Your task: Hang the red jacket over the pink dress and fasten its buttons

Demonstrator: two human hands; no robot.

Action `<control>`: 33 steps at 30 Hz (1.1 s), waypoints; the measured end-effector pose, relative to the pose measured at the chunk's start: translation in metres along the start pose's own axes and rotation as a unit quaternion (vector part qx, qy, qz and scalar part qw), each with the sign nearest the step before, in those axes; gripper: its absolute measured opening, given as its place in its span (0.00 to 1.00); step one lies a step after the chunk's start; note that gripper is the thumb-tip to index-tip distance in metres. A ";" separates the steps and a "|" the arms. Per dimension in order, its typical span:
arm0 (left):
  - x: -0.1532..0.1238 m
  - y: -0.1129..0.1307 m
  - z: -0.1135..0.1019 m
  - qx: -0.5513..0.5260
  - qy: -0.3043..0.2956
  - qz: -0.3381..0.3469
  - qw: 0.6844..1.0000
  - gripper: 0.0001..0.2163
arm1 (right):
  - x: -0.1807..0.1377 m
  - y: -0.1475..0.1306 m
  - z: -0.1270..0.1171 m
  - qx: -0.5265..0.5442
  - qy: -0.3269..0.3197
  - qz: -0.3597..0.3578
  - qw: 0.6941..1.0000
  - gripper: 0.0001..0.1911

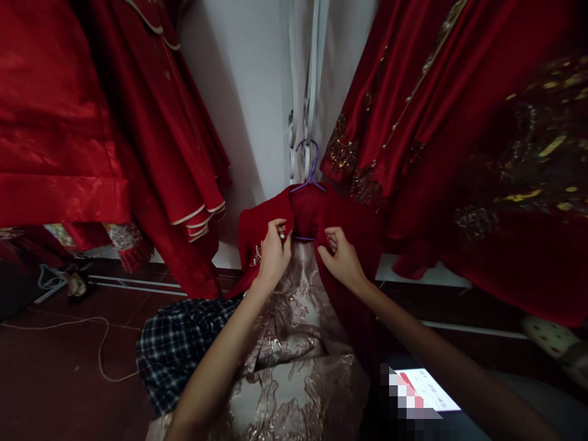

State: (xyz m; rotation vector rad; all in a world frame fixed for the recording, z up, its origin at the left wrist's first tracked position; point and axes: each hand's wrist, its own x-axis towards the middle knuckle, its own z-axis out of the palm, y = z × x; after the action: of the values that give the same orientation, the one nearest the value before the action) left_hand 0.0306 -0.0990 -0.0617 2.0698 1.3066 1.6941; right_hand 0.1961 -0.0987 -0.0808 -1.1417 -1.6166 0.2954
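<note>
A dark red jacket (351, 214) hangs by a purple hanger (315, 162) in front of a pale wall. My left hand (275, 254) is closed on the jacket's left front edge, with a small pearly ornament showing at the fingertips. Opposite it, my right hand (339, 254) pinches the other front edge. The two edges are held apart, and the lining shows between them. Below and between my hands lies a shiny beige-gold brocade dress (301, 312), its upper part inside the jacket opening.
Red garments (169, 122) hang on the left, and red garments with gold trim (436, 116) on the right. Dark plaid cloth (184, 343) lies beside my left arm. A lit phone screen (434, 392) is below my right arm. A pale cable (108, 349) crosses the floor.
</note>
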 end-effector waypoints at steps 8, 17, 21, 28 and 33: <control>-0.029 0.039 0.036 -0.156 -0.005 -0.097 0.983 0.07 | 0.010 -0.007 0.019 0.204 -0.068 0.020 0.976 0.09; -0.038 0.006 0.031 -0.119 0.002 -0.093 0.988 0.18 | -0.018 -0.002 0.017 0.182 -0.029 -0.004 0.983 0.16; -0.046 0.003 0.034 -0.198 0.046 -0.139 0.969 0.11 | -0.022 -0.012 0.008 0.144 -0.046 0.002 0.989 0.15; -0.049 0.006 0.033 -0.172 0.037 -0.156 0.972 0.05 | -0.025 -0.018 -0.017 0.120 -0.075 -0.008 0.990 0.15; -0.050 0.011 0.029 -0.106 0.030 -0.143 0.984 0.03 | -0.024 -0.027 -0.019 0.073 -0.096 -0.026 0.992 0.15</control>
State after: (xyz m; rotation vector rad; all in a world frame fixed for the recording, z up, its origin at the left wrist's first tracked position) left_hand 0.0626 -0.1292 -0.1006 1.6391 1.3032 1.6933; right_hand 0.1972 -0.1378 -0.0695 -0.9824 -1.7581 0.4938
